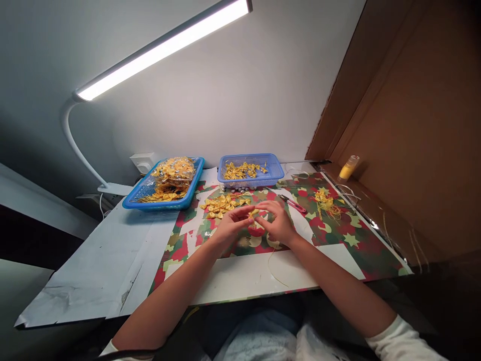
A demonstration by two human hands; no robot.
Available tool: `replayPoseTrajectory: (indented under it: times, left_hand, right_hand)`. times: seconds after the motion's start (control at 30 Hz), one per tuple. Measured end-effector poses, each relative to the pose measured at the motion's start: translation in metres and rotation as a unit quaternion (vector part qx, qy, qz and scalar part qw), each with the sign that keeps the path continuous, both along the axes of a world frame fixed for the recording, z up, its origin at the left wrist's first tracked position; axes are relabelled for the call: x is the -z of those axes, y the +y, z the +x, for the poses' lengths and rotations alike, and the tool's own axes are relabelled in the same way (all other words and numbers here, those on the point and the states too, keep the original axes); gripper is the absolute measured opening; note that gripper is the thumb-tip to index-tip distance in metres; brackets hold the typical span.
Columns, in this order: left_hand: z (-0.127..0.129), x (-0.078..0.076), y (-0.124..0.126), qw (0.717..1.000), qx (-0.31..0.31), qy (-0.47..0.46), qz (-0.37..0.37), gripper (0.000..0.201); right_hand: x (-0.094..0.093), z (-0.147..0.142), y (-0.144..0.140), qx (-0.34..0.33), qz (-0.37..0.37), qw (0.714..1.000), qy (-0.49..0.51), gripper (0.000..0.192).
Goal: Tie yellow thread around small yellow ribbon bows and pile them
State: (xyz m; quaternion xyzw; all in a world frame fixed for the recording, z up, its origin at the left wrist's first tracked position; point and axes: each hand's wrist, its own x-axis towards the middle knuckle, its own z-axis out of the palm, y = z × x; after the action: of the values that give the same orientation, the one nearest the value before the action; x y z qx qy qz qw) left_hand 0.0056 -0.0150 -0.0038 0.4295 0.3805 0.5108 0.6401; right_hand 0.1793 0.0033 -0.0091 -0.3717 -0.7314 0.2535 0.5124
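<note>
My left hand (237, 220) and my right hand (276, 220) meet over the middle of the patterned table cover. Both are closed, fingertips pinching a small yellow ribbon bow (254, 212), mostly hidden by the fingers. A thin yellow thread (276, 273) hangs below my right hand onto the white sheet. Just beyond my left hand lies a pile of yellow ribbon bows (220, 204). Several small silvery beads (236, 190) sit behind that pile. To the right of my right hand rests a red utility knife (293, 204).
At the back stands a lilac-blue basket (276, 175) with more bows. A blue basket (131, 203), back left, holds bows and a clear bag. Yellow thread scraps (328, 205) lie right, near a small yellow bottle (348, 168). A lit lamp (165, 50) hangs above; cardboard (409, 125) walls the right.
</note>
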Motion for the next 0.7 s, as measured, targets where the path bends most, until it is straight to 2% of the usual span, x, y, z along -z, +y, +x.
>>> replayPoseTrajectory:
  times: [0.1, 0.2, 0.37, 0.43, 0.53, 0.6, 0.7]
  left_hand:
    - [-0.002, 0.004, 0.002, 1.0, -0.005, 0.027, 0.001, 0.042]
    - [-0.001, 0.004, 0.001, 0.999, 0.022, 0.033, 0.001, 0.043]
    - [0.0, 0.0, 0.0, 0.996, 0.076, 0.043, 0.004, 0.045]
    - [0.0, 0.0, -0.001, 0.993, 0.103, 0.054, 0.01, 0.042]
    - [0.0, 0.0, -0.001, 0.989, 0.127, 0.071, 0.0, 0.041]
    - [0.0, 0.0, -0.001, 0.988, 0.132, 0.078, -0.009, 0.042]
    - [0.001, -0.001, -0.001, 0.99, 0.124, 0.072, 0.003, 0.038]
  right_hand:
    - [-0.009, 0.005, -0.002, 0.047, 0.053, 0.997, -0.023, 0.016]
    - [-0.013, 0.006, -0.004, 0.01, 0.068, 0.996, -0.059, 0.01]
    - [-0.01, 0.0, -0.007, -0.04, 0.027, 0.994, -0.098, 0.01]
    - [-0.009, -0.001, -0.006, -0.056, 0.008, 0.995, -0.083, 0.011]
    - [-0.008, 0.0, -0.004, -0.085, -0.006, 0.996, 0.001, 0.011]
    - [-0.008, 0.001, -0.003, -0.095, -0.012, 0.994, 0.049, 0.014]
    - [-0.006, -0.001, -0.002, -0.106, -0.03, 0.993, 0.053, 0.02]
